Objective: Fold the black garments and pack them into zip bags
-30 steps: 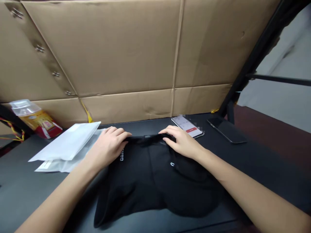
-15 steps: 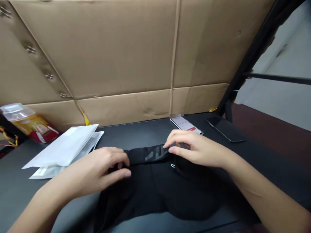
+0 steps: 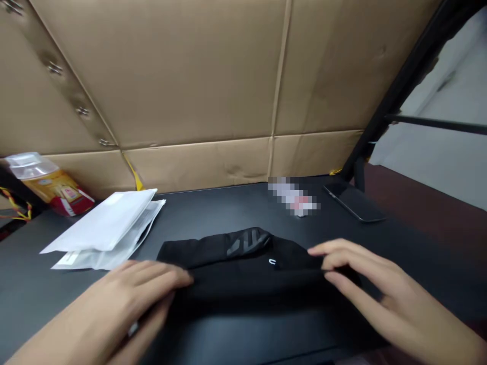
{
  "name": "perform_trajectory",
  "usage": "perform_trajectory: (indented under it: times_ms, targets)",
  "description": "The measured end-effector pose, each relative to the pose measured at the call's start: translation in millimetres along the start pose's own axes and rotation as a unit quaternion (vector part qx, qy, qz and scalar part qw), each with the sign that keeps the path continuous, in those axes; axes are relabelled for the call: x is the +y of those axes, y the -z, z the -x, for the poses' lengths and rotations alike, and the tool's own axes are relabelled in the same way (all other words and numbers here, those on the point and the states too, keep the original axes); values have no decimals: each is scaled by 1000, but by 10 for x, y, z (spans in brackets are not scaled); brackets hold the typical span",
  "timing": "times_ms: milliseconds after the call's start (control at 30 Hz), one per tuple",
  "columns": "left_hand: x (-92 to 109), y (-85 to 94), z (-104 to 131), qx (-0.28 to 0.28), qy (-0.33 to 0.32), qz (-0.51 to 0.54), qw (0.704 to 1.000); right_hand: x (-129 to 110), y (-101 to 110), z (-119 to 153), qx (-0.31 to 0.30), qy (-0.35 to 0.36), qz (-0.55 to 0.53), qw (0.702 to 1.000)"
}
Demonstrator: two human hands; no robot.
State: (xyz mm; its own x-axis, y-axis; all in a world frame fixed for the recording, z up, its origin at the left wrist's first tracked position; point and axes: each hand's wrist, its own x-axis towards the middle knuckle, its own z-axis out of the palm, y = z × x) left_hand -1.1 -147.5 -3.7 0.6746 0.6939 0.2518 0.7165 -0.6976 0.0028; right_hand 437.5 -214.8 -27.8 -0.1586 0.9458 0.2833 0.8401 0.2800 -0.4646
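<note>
A black garment (image 3: 236, 284) lies on the dark tabletop in front of me, with a dark grey printed mark on its far band and a small white mark below it. My left hand (image 3: 140, 299) pinches the garment's left side between thumb and fingers. At the right side, my right hand (image 3: 365, 284) grips the fabric with thumb and fingers. The garment's near edge is smeared by motion.
White plastic bags (image 3: 102, 228) lie at the left, near a red and yellow container with a clear top (image 3: 57, 185). A blurred-out phone (image 3: 291, 195) and a dark phone (image 3: 353, 202) rest at the back right. Tan padding (image 3: 198, 76) stands behind the table (image 3: 198, 213).
My hands have moved apart and nearer to me, onto the garment's two sides. Its near part is now drawn up into a narrower shape.
</note>
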Motion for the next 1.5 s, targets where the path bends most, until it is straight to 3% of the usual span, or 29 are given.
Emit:
perform_trajectory:
  times_ms: [67, 133, 167, 267, 333, 433, 533, 600, 667, 733, 800, 833, 933, 1000, 1100, 1200, 1233, 1300, 1367, 1500]
  targets:
    - [226, 121, -349, 89, 0, -53, 995, -74, -22, -289, 21, -21, 32, 999]
    - [487, 120, -697, 124, -39, -64, 989, -111, -115, -515, -10, -21, 92, 996]
    - [601, 72, -845, 110, -80, -41, 990, -107, -170, -579, -22, -25, 115, 993]
    - [773, -198, -1121, -20, -135, 37, 990, -18, -280, -541, -1, -74, 155, 985]
    - [746, -387, -1169, -75, -142, 61, 985, 69, -291, -379, 29, -122, 157, 980]
    - [634, -522, -1151, -102, -136, 82, 982, 158, -267, -146, 46, -159, 128, 978]
    - [566, -461, -1148, -82, -129, 104, 983, 126, -217, -124, 58, -203, 98, 973]
    - [546, -388, -1171, -55, -116, 115, 985, 4, -178, -239, 109, -221, 93, 965]
    - [523, -346, -1201, -34, -101, 126, 986, -216, -179, -408, 195, -179, 95, 960]
    - [476, -348, -1228, -35, -97, 152, 983, -518, -258, -572, 246, -82, 91, 961]
    - [388, -369, -1247, -39, -87, 185, 978, -833, -398, -689, 167, 23, 72, 983]
    - [328, -378, -1253, -29, -71, 195, 978, -967, -468, -728, 81, 65, 74, 992]
    - [123, -370, -1265, 37, 3, 167, 985, -1164, -541, -815, -109, 98, 46, 988]
    - [15, -348, -1269, 73, 30, 134, 988, -1105, -419, -900, -157, 90, -20, 983]
    - [-44, -329, -1270, 81, 31, 122, 989, -850, -86, -1062, -149, 58, -132, 978]
    - [-23, -328, -1265, 78, 29, 128, 988, -638, 115, -1100, -44, -77, -10, 996]
    - [-13, -326, -1263, 81, 31, 129, 988, -612, 106, -1064, -40, -131, 53, 989]
    - [3, -317, -1261, 93, 34, 135, 986, -623, -28, -941, -93, -225, 97, 965]
    - [15, -304, -1259, 106, 31, 148, 983, -668, -249, -807, -108, -240, 67, 962]
    - [50, -297, -1246, 137, 35, 186, 972, -676, -508, -694, -20, -225, 46, 973]
